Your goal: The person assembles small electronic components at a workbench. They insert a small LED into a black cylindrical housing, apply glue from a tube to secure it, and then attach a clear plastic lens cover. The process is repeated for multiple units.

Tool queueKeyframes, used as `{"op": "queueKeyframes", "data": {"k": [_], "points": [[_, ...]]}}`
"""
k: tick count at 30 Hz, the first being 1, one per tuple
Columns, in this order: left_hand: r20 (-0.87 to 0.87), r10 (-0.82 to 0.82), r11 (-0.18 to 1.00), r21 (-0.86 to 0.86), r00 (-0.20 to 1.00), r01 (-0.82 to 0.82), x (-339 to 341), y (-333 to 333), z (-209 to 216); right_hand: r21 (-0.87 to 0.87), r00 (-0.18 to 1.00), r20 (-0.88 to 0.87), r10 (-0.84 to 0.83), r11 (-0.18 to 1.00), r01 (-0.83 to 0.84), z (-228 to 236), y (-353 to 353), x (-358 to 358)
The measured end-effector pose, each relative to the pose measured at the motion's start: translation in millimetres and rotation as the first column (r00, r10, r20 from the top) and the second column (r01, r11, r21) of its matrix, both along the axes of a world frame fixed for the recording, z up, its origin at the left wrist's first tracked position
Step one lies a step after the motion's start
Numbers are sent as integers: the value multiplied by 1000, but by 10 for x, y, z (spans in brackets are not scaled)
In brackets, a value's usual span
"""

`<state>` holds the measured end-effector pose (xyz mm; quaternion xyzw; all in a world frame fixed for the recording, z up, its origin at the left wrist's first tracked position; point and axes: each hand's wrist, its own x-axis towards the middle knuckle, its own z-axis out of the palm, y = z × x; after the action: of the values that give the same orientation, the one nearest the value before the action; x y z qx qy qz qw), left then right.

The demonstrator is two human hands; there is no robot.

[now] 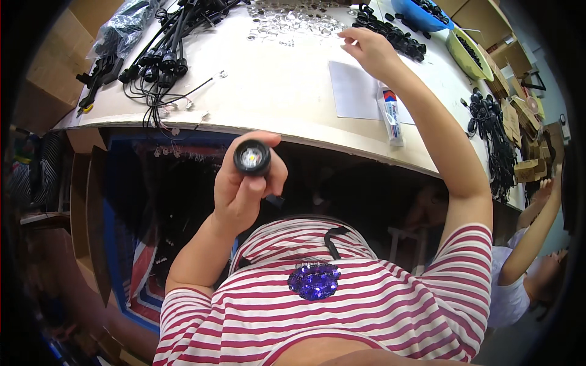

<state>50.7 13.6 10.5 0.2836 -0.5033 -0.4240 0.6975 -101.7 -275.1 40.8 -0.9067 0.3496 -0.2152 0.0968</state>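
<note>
My left hand (235, 183) is wrapped around a black flashlight (252, 157) in front of the table edge. Its round head faces up, with a small yellow LED in a clear centre. At the far side of the table, my right hand (366, 47) has its thumb and fingertips drawn together beside a spread of clear round lenses (293, 24). Whether a lens is between those fingertips is too small to tell. Black rings (397, 39) lie heaped just to the right of this hand. Under my right forearm are a white sheet of paper (351, 91) and a white-and-blue tube (392, 119).
Black flashlight bodies with thin wires (165, 61) lie at the table's left, beside a clear plastic bag (125, 27). A blue basin (421, 12), a green basin (467, 52) and black cables (488, 122) are at the right. Another person (519, 274) works at the far right.
</note>
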Motion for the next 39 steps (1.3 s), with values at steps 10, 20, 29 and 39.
{"op": "queueKeyframes", "data": {"k": [10, 20, 29, 39], "points": [[3, 12, 997, 76, 1000, -12, 195, 66, -102, -119, 984, -179, 5, 993, -27, -292, -427, 517], [95, -81, 969, 241, 992, 56, 86, -203, -391, 435, 972, -97, 213, 888, -152, 270, 517, -50], [51, -88, 983, 166, 995, 79, -144, -290, -382, 46, 982, -172, 73, 997, -66, 135, 763, -239], [45, -153, 962, 235, 987, 138, -222, -372, -386, 7, 976, -187, 109, 994, -110, 31, 748, -224]]}}
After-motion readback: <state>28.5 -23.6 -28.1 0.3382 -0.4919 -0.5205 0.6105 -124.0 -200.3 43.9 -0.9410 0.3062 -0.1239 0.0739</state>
